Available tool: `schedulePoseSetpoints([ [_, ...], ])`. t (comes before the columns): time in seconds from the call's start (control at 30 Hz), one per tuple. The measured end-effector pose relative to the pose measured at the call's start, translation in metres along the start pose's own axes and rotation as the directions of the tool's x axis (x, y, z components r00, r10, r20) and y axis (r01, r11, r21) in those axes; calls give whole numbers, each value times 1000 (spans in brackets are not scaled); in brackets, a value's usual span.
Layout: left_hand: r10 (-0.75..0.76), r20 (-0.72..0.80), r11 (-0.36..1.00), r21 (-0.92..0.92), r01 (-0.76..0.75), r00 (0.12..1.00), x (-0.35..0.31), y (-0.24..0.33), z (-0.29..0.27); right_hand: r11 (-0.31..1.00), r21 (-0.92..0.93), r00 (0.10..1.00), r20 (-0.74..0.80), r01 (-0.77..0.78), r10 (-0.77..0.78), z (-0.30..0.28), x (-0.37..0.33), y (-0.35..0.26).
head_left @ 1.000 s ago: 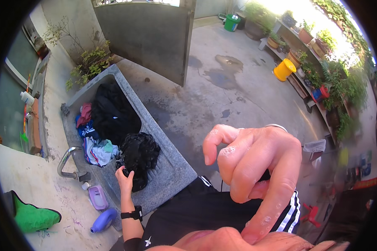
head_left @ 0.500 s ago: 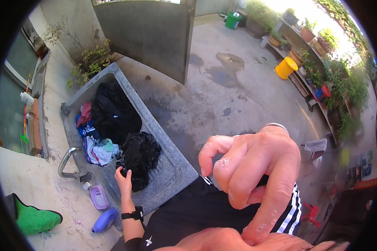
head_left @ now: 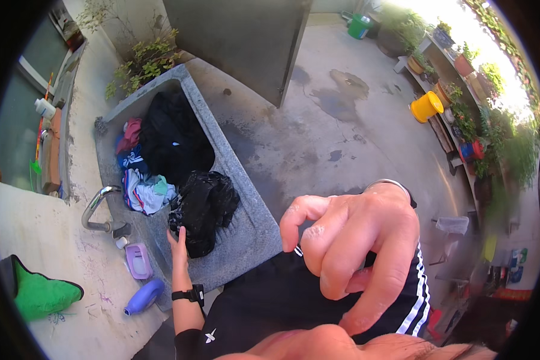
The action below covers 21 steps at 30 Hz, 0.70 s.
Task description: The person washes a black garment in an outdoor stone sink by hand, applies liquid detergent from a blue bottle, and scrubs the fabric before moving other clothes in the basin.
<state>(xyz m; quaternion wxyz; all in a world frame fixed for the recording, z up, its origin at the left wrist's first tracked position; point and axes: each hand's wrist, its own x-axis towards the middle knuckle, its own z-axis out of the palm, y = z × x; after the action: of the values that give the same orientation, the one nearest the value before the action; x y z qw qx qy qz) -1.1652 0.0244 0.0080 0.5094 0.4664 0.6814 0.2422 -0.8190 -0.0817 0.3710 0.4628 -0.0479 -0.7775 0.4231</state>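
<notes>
A dark grey stone wash sink (head_left: 240, 177) stands at the left with wet laundry in it. My left hand (head_left: 179, 245) is at the near edge of a wet, shiny black garment (head_left: 207, 207), the thumb on it and the other fingers partly hidden. My right hand (head_left: 357, 243) is raised close in front of me, above my dark striped trousers. Its fingers are bent and spread apart, with a few suds on the skin and nothing in them.
More black clothing (head_left: 171, 135), a pale garment (head_left: 147, 191) and a red cloth (head_left: 129, 135) lie in the sink. Beside it are a tap (head_left: 96, 210), a lilac soap box (head_left: 138, 262), a purple bottle (head_left: 144, 297) and a green cloth (head_left: 45, 294). A grey door (head_left: 240, 42) stands beyond.
The view has shifted, so the sink and yard sit higher and farther right. My left hand stays at the black garment. My right hand remains raised with its fingers bent, its suds now fainter.
</notes>
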Motion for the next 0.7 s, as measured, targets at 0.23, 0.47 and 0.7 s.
schedulePoseSetpoints([
  [0.23, 194, 39, 971, -148, -186, 980, 29, 7, 48, 332, -405, 524, -640, -852, 562, 16, -101, 252],
  [0.47, 600, 132, 779, 124, -614, 789, -2, 28, 65, 411, -307, 506, -634, -859, 585, 89, -127, 344],
  [0.7, 448, 55, 850, 285, -444, 893, 30, 18, 88, 291, -549, 578, -472, -784, 666, 79, -136, 381],
])
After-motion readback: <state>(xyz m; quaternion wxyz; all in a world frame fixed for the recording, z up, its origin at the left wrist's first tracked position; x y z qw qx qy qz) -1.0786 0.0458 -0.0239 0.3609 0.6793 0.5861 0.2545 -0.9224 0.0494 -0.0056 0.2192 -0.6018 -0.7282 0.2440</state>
